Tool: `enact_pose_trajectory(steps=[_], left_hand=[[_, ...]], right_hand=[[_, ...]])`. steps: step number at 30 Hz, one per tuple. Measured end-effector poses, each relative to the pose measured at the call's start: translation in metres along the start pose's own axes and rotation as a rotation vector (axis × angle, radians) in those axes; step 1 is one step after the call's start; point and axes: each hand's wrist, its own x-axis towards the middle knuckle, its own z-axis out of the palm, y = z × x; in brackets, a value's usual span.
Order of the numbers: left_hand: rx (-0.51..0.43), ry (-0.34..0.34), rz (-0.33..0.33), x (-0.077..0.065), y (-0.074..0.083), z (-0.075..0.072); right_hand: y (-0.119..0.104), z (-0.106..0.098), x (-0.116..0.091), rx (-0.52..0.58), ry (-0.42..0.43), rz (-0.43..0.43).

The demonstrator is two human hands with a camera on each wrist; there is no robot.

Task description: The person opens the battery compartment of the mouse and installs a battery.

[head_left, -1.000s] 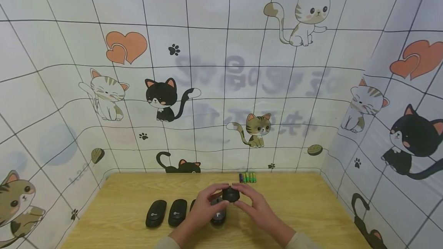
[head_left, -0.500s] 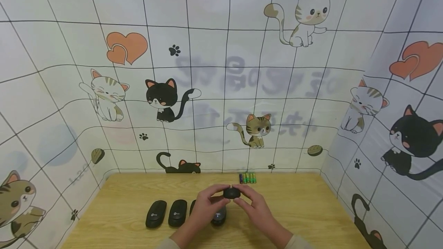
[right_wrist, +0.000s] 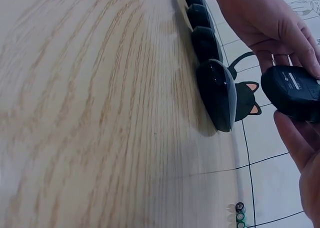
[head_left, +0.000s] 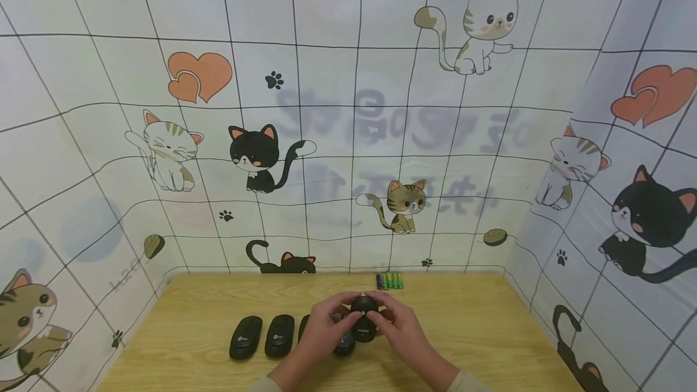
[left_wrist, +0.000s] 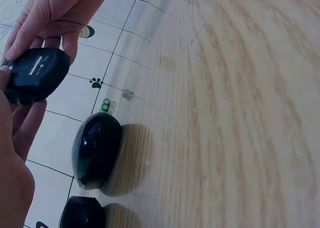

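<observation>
Black mouse point(head_left: 364, 330), one: lower centre of the head view, pinched by left hand point(head_left: 325, 324) and right hand point(head_left: 403, 324), both curled at its edges. Further mice point(head_left: 280, 336), four: row, lower left to centre, on wooden table point(head_left: 490, 331). Batteries point(head_left: 389, 281), row: lower centre, beyond hands.

This place is looking like a small screened work corner; whether it is belonging to a home or an office, I cannot tell. A wrinkled, black-gridded sheet point(head_left: 327, 5) is closing the tabletop point(head_left: 468, 325) at the back and on both sides. It is showing cartoon cats point(head_left: 254, 149), orange hearts point(head_left: 213, 72) and paw prints point(head_left: 274, 82), while bluish writing point(head_left: 371, 115) is appearing faintly on it. On the wood-grained tabletop, black mice point(head_left: 245, 337) are standing in a row, and batteries point(head_left: 389, 281) are lying near the back edge.
</observation>
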Motion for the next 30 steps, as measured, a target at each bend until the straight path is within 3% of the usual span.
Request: enact_pose_trajectory(steps=[6, 17, 30], left_hand=[[-0.045, 0.006, -0.009, -0.0014, -0.0007, 0.0014], [-0.195, -0.007, -0.167, -0.0028, 0.0008, 0.0014], [-0.228, -0.076, -0.197, -0.0044, 0.0015, -0.0016]], right_hand=[[-0.0008, 0.0002, -0.0007, 0.032, -0.031, -0.004], [-0.0025, -0.0011, 0.0002, 0.051, -0.090, 0.051], [-0.0022, 0.0031, 0.0030, 0.115, -0.082, 0.106]])
